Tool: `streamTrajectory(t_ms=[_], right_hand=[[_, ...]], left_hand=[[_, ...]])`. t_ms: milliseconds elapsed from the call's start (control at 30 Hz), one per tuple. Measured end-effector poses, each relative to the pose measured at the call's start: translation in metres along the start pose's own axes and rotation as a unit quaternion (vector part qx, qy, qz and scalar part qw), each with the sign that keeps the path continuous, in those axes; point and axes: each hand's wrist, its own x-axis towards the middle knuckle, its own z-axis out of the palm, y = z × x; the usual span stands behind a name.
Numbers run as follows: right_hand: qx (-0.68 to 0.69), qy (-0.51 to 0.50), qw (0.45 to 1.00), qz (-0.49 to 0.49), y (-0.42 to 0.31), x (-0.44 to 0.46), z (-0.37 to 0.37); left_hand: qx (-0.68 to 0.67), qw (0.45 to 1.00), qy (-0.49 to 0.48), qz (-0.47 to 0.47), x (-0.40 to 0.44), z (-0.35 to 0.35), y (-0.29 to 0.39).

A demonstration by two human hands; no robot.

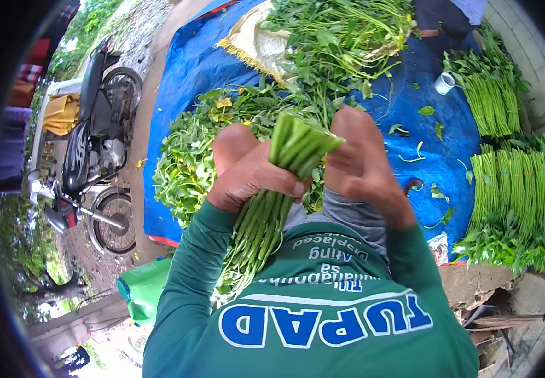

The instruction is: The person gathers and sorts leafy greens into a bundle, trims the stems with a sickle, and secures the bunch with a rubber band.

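My left hand [255, 176] is wrapped round a thick bundle of water spinach stems [261, 217], held tilted above my lap. The bundle's thick pale ends point up and to the right, while its thinner part runs down against my shirt. Beside those ends is my right hand [373, 183], smeared by motion; whether it touches them or how its fingers are set is unclear. Loose leafy greens [187, 151] lie in a heap around my knees on a blue tarp [439, 183].
Stacked bundles of greens [512, 189] line the tarp's right side, near a white cup [444, 83]. A pale sack [260, 41] lies under more greens [342, 31] at the far side, where another person [452, 16] is partly visible. A motorcycle [92, 135] stands at left.
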Motion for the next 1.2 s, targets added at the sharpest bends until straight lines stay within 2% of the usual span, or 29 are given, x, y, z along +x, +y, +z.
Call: streamTrajectory(t_ms=[33,67,100,167,200,267,300,367,400,467,500,567,600,700,767,800,867,933,1000,1033,1100,1133,1200], right_hand=[[-0.071,-0.056,0.995,-0.039,-0.012,0.021,0.007],[-0.044,-0.084,0.994,-0.051,-0.017,0.027,0.019],[-0.017,-0.113,0.992,-0.062,-0.022,0.032,0.03],[0.229,-0.104,0.968,-0.029,-0.028,0.039,0.055],[0.293,-0.082,0.953,-0.005,-0.029,0.038,0.064],[0.252,-0.053,0.966,0.027,-0.034,0.041,0.07],[0.233,-0.033,0.971,0.04,-0.036,0.044,0.07],[0.092,0.015,0.992,-0.084,-0.023,0.055,0.075],[0.137,0.02,0.987,-0.088,-0.018,0.062,0.079],[0.237,0.008,0.969,-0.066,-0.014,0.066,0.092],[0.292,0.001,0.956,-0.041,-0.013,0.065,0.098],[0.411,-0.014,0.911,0.044,-0.019,0.074,0.103],[0.367,-0.054,0.927,0.048,-0.022,0.068,0.096],[0.422,-0.192,0.886,-0.005,-0.021,0.075,0.077],[0.379,-0.293,0.878,-0.002,-0.025,0.086,0.074],[0.318,-0.342,0.884,0.022,-0.027,0.091,0.074],[0.164,-0.417,0.892,0.066,-0.036,0.101,0.072],[0.154,-0.429,0.884,0.106,-0.031,0.109,0.059],[0.212,-0.382,0.897,0.07,-0.021,0.107,0.045],[0.316,-0.319,0.89,0.082,-0.014,0.106,0.039],[0.458,-0.256,0.849,0.063,-0.002,0.116,0.022],[0.501,-0.259,0.825,0.034,0.003,0.126,0.013],[0.492,-0.236,0.838,0.024,0.008,0.128,0.011]], left_hand=[[0.008,1.0,-0.014,-0.002,0.003,0.008,0.004],[0.022,0.997,-0.074,-0.023,0.015,-0.008,-0.016],[-0.004,0.997,-0.067,-0.044,0.015,-0.015,-0.016],[-0.049,0.994,-0.065,-0.067,0.01,-0.03,-0.015],[-0.07,0.992,-0.075,-0.072,0.009,-0.036,-0.017],[0.123,0.992,-0.022,-0.022,-0.001,-0.039,-0.008],[0.222,0.975,0.002,0.0,-0.005,-0.039,0.002],[0.374,0.913,0.125,0.103,-0.004,-0.027,0.008],[0.414,0.865,0.222,0.178,-0.009,-0.002,-0.006],[0.379,0.866,0.263,0.193,-0.017,0.004,-0.02],[0.316,0.917,0.198,0.144,-0.014,-0.014,-0.02],[0.256,0.951,0.128,0.114,-0.014,-0.032,-0.007],[0.26,0.949,0.127,0.122,-0.018,-0.035,-0.003],[0.218,0.962,0.126,0.106,-0.043,-0.041,0.01],[0.111,0.985,0.12,0.058,-0.067,-0.04,0.024],[0.115,0.988,0.1,0.023,-0.076,-0.051,0.027],[0.109,0.989,0.096,0.009,-0.091,-0.062,0.026],[0.069,0.995,0.078,-0.003,-0.107,-0.066,0.027],[0.066,0.995,0.076,-0.008,-0.119,-0.078,0.018],[0.064,0.995,0.074,-0.012,-0.122,-0.081,0.011],[0.005,0.997,0.076,0.01,-0.127,-0.08,-0.001],[-0.025,0.997,0.068,0.024,-0.128,-0.084,-0.01],[-0.076,0.995,0.046,0.044,-0.132,-0.09,-0.017]])
